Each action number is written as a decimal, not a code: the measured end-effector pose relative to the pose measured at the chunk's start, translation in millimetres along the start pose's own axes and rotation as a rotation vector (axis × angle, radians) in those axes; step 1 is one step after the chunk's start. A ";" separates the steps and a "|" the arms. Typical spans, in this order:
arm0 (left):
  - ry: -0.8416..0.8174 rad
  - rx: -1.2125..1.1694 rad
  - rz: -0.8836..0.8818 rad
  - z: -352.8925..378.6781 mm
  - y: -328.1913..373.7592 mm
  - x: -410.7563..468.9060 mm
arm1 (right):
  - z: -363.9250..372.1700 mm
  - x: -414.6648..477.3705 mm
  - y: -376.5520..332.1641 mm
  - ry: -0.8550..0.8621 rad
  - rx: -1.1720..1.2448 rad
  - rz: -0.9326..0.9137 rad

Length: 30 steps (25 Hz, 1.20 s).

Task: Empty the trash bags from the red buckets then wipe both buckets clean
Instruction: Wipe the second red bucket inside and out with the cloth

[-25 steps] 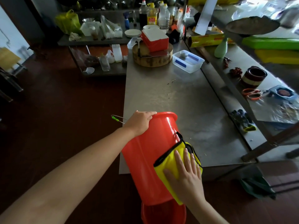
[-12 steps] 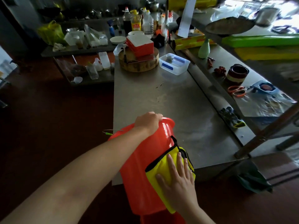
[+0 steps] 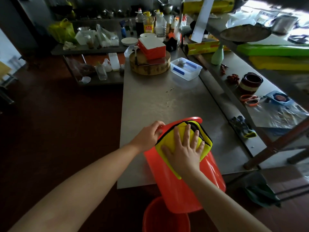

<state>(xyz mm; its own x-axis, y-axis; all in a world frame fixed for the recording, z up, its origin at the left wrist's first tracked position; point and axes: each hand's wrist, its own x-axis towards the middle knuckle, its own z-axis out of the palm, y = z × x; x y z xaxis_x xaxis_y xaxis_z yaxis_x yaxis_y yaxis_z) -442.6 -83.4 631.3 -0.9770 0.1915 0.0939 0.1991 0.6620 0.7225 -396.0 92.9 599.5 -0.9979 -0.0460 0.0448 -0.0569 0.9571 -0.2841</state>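
Pressing one cloth (image 3: 166, 142) on upper bucket (image 3: 184, 195); second bucket (image 3: 160, 218) below.

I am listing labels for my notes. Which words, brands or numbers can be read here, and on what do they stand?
No text can be read.
Oil bottle: red and yellow label, too blurred.
Long yellow box: red print, too small.

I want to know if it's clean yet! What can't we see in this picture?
Inside of the held red bucket, head view: mouth faces away.
Second red bucket, head view: cut off by the bottom edge, partly behind the first.
Yellow cloth: middle covered by the right hand.
Bottles at the far end: labels too small.
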 end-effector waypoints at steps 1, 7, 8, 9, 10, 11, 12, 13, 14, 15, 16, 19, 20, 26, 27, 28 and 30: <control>-0.008 0.016 0.003 -6.7 1.4 2.5 | 3.1 -1.4 -5.9 0.011 -0.005 -0.015; -0.088 0.180 0.118 -4.7 25.3 19.3 | 13.8 -19.5 -13.8 0.082 -0.080 -0.091; -0.072 0.175 0.122 -1.5 24.8 16.7 | 13.9 -21.6 -8.4 0.082 -0.080 -0.103; -0.056 0.169 0.129 1.3 24.0 13.6 | 13.8 -23.7 -1.7 0.085 -0.081 -0.110; -0.044 0.165 0.138 4.4 22.7 9.8 | 13.4 -26.4 5.1 0.086 -0.080 -0.109; -0.036 0.162 0.144 7.6 21.8 6.6 | 12.8 -29.2 11.8 0.081 -0.074 -0.098; -0.033 0.161 0.147 11.2 21.4 3.6 | 12.1 -32.2 18.1 0.070 -0.062 -0.079; -0.034 0.160 0.146 14.6 21.5 1.4 | 10.8 -34.2 24.3 0.057 -0.051 -0.054; -0.035 0.159 0.145 17.1 21.4 -0.5 | 8.9 -34.4 30.4 0.042 -0.042 -0.026; -0.036 0.158 0.141 18.8 20.6 -2.7 | 6.7 -33.1 36.5 0.019 -0.028 0.005; -0.037 0.158 0.136 19.1 18.5 -5.0 | 4.3 -30.5 42.0 -0.014 -0.003 0.037; -0.036 0.192 0.124 16.5 13.0 -10.6 | -3.4 -19.4 53.2 -0.111 0.111 0.132; -0.029 0.208 0.120 16.6 11.5 -12.0 | -5.8 -16.6 54.4 -0.128 0.135 0.149; 0.143 0.177 0.045 29.0 2.5 -33.4 | -6.4 -23.7 50.4 -0.163 0.165 0.162; 0.160 0.166 0.038 30.5 1.2 -35.9 | -4.9 -26.6 50.7 -0.154 0.160 0.161; 0.176 0.161 0.034 31.6 -0.1 -36.7 | -3.7 -28.7 50.6 -0.145 0.155 0.164; 0.201 0.161 0.019 31.6 -1.0 -36.2 | -1.1 -31.4 44.1 -0.122 0.115 0.141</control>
<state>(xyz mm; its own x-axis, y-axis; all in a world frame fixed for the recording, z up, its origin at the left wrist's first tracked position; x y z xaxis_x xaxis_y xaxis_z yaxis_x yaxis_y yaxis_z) -405.0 -68.1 605.5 -0.9652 0.0683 0.2524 0.2119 0.7696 0.6023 -367.1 136.9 586.6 -0.9921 0.0449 -0.1174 0.0874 0.9178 -0.3874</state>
